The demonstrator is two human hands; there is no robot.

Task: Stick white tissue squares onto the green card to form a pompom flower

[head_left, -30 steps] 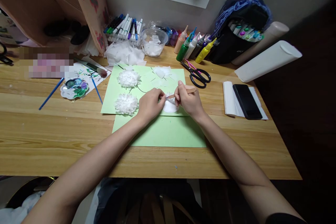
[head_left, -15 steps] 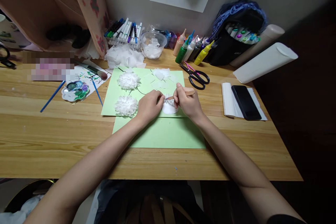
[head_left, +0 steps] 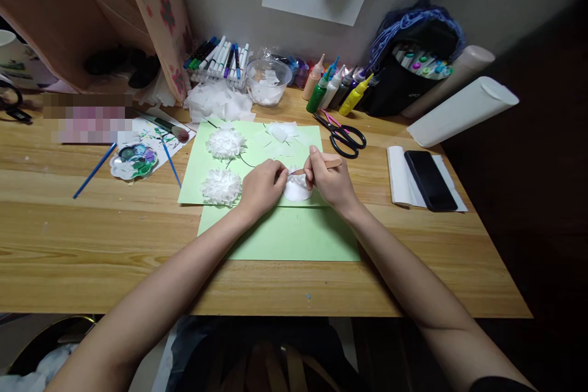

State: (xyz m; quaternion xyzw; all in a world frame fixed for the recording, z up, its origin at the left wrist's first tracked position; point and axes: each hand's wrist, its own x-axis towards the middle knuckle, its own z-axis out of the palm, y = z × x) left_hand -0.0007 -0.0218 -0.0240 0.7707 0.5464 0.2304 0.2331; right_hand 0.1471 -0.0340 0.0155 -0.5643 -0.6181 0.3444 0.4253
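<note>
My right hand [head_left: 329,179] is closed around a slim brown tool [head_left: 327,165], whose narrow end points left; its exact kind does not show. Under that tip lies a white round piece [head_left: 297,189], with small white ruffles along its upper edge. My left hand [head_left: 264,182] has curled fingers, with thumb and fingertips together at the round piece's left side; what they pinch, if anything, is hidden. Two ruffled white paper flowers, an upper one [head_left: 226,143] and a lower one [head_left: 221,186], sit on the green sheet [head_left: 193,165] left of my hands.
White paper pieces [head_left: 281,132] lie behind my hands. Black-handled scissors [head_left: 342,139] are at the sheet's right corner. Paint bottles [head_left: 318,95], a clear bowl [head_left: 269,87] and tissue paper [head_left: 215,101] line the back. A phone [head_left: 430,180] is on the right, a paint palette [head_left: 134,162] left.
The whole view has shifted slightly. Both hands, the brown tool and the white round piece stay in nearly the same places.
</note>
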